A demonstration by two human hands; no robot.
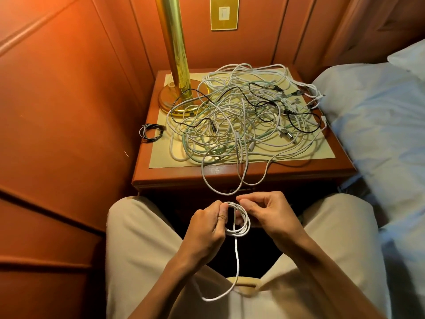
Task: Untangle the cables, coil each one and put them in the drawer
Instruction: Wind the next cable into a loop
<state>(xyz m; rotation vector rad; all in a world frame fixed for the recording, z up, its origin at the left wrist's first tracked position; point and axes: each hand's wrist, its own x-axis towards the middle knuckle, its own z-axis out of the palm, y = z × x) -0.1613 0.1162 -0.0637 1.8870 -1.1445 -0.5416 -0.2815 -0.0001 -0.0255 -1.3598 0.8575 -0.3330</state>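
A big tangle of white, pale green and black cables [243, 116] covers the nightstand top [161, 155]. Some white loops hang over its front edge. Below that edge, above my lap, my left hand [207, 229] grips a small white cable coil [239, 221]. My right hand [269, 210] pinches the coil's upper right side with curled fingers. The loose end of this white cable [236, 261] trails down between my knees and curls on my lap. A small coiled black cable [150, 132] lies at the nightstand's left edge. The drawer front is dark and mostly hidden behind my hands.
A brass lamp pole [174, 42] with a round base [170, 100] stands at the nightstand's back left. Orange panelled walls close in on the left and behind, with a brass switch plate [224, 13]. A bed with white bedding [372, 116] borders the right.
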